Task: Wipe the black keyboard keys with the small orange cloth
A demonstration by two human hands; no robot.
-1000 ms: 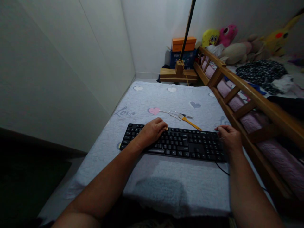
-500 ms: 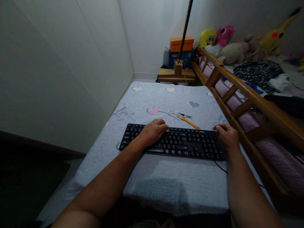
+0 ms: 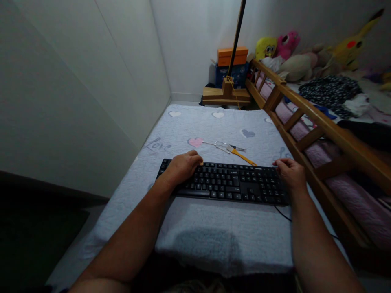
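Note:
A black computer keyboard lies across the light blue bedspread, its cable coming out below the right end. My left hand is closed over the left part of the top key rows. Its fingertips pinch a small pale yellow piece, mostly hidden, perhaps sponge or cloth. At the keyboard's right end, my right hand has its fingers curled around the edge, thumb and forefinger near the top corner. Just beyond the keyboard lie a brush with a yellow handle and a thin wire tool.
A wooden bed rail runs along the right side, with plush toys and clothes behind it. White panels stand on the left. At the back are a wooden stand with a dark pole and an orange box.
My left hand has slid leftward along the top key rows with the small yellowish piece. My right hand stays at the keyboard's right end.

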